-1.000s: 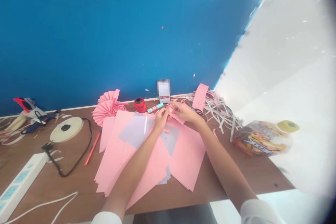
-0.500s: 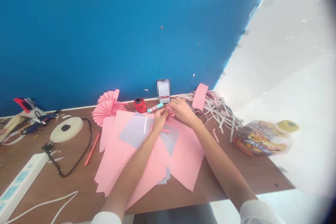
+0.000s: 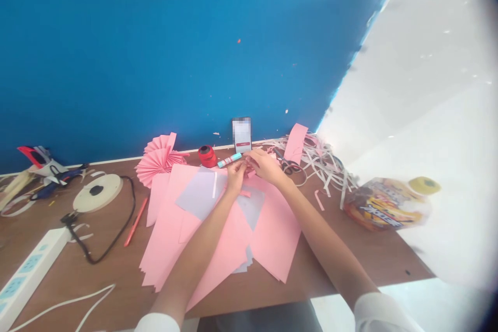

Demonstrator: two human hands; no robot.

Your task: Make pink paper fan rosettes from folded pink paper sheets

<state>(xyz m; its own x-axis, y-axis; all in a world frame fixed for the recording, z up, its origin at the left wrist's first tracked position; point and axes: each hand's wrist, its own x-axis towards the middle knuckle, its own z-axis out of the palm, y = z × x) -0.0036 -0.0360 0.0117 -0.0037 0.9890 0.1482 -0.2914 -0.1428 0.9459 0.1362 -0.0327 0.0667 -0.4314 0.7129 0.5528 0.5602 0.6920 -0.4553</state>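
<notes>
My left hand (image 3: 235, 176) and my right hand (image 3: 265, 166) meet above the far part of the pink paper sheets (image 3: 272, 233). Between their fingertips is a small piece of pink paper (image 3: 249, 170), mostly hidden by the fingers. Both hands are closed in a pinch on it. Grey sheets (image 3: 198, 194) lie among the pink ones, with a thin white strip on top. Just beyond my left hand lies a glue stick (image 3: 229, 160) with a blue cap. To the right of my right hand rest scissors (image 3: 291, 167), partly hidden.
Pleated pink paper fans (image 3: 160, 158), a red bottle (image 3: 207, 156) and a phone (image 3: 241, 135) stand along the wall. Paper strips (image 3: 322, 161) pile up at right, near a large drink bottle (image 3: 385, 205). At left are a red pen (image 3: 136, 221), a tape roll (image 3: 97, 193) and a power strip (image 3: 33, 270).
My right hand has shifted slightly left and closer to my left hand, over the small pink paper. More of the scissors shows beside it.
</notes>
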